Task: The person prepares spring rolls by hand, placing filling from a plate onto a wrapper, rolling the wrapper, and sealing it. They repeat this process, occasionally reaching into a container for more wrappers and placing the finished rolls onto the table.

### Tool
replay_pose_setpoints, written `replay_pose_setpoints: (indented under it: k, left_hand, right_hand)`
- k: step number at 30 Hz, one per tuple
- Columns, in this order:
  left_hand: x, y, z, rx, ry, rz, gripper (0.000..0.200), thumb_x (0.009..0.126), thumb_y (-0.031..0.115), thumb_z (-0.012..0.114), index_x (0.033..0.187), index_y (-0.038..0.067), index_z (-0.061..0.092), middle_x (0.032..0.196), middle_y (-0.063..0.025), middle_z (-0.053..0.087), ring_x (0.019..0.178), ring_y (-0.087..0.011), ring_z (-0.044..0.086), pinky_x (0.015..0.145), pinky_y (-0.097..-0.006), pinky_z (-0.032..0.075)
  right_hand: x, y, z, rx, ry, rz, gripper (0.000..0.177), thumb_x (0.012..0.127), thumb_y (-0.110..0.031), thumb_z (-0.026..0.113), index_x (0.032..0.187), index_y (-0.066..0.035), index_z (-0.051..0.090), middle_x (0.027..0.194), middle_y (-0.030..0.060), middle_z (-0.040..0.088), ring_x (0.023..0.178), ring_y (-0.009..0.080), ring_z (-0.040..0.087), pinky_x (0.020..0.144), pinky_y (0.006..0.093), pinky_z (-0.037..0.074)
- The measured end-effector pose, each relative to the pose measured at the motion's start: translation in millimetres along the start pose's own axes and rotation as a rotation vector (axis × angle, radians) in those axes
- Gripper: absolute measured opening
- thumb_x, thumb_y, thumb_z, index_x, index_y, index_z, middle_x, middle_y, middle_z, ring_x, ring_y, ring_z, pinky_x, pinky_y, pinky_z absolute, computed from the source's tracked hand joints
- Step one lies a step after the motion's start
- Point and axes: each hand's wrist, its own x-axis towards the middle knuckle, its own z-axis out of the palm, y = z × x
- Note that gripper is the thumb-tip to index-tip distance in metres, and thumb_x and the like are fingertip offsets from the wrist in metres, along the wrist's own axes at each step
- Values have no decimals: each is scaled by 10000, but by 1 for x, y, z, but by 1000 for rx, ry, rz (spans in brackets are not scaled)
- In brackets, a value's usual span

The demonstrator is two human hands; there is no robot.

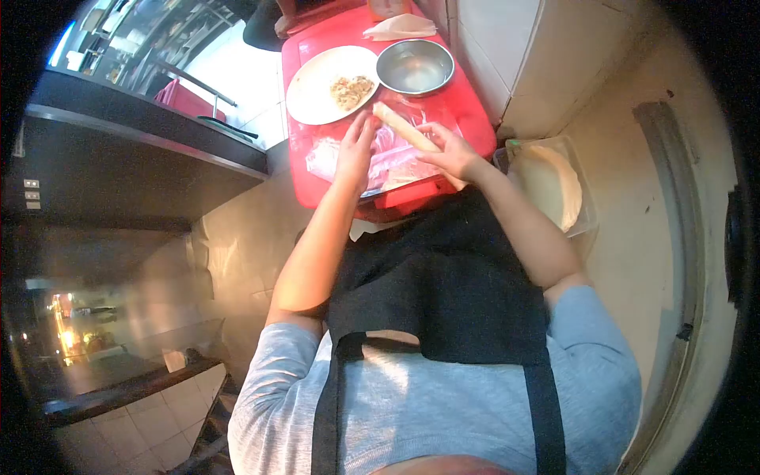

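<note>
A long pale rolled wrapper (pixel 405 129) lies slantwise over the plastic-covered part of a red stool-like surface (pixel 475 103). My right hand (pixel 451 153) holds its near end between thumb and fingers. Beside its far end is my left hand (pixel 359 146), fingers stretched out, with nothing in it. Under both hands spreads crumpled clear plastic (pixel 388 162). Just beyond them, a white oval plate (pixel 313 83) carries a small heap of shredded filling (pixel 352 92). Right of the plate stands a metal bowl (pixel 416 67) with cloudy liquid in it.
Pale folded sheets (pixel 400 28) lie at the far end of the red surface. On the right, against the tiled wall (pixel 495 47), a clear plastic container (pixel 586 194) holds pale wrapper-like sheets (pixel 564 178). A dark-edged counter (pixel 150 127) runs along the left. Part of another person (pixel 289 20) shows at the top.
</note>
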Motion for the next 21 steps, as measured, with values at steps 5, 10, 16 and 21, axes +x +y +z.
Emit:
replay_pose_setpoints:
  k: [5, 10, 16, 21]
  left_hand:
    - [-32, -26, -40, 55, 59, -111, 510, 982, 372, 481, 1415, 113, 408, 1315, -100, 537, 1214, -224, 476, 977, -388, 397]
    - [-52, -45, -67, 159, 85, -18, 473, 980, 343, 493, 1386, 105, 446, 1296, -107, 554, 1196, -216, 486, 979, -380, 398]
    - [-66, -55, -97, 796, 45, 292, 397, 858, 224, 660, 1228, 91, 604, 1235, -127, 578, 1161, -286, 520, 998, -380, 393]
    - [-84, -76, -120, 1206, 14, 466, 382, 791, 193, 707, 1163, 141, 640, 1184, -123, 579, 1124, -334, 511, 970, -437, 412]
  right_hand:
    - [28, -8, -46, -870, -26, -48, 484, 784, -282, 695, 1233, -207, 529, 1116, 96, 639, 1022, 315, 612, 848, 462, 482]
    - [52, 7, -61, -1280, 131, -17, 436, 850, -325, 628, 1264, -214, 549, 1230, 68, 583, 1189, 271, 508, 966, 456, 408]
    - [-3, 28, -75, -954, 632, -455, 245, 863, -190, 608, 1102, -153, 649, 1188, 64, 585, 1171, 281, 495, 994, 432, 371]
    - [-131, 83, -137, -1030, 1022, -191, 193, 834, -155, 623, 1019, -146, 675, 1115, 76, 599, 1035, 286, 561, 900, 403, 446]
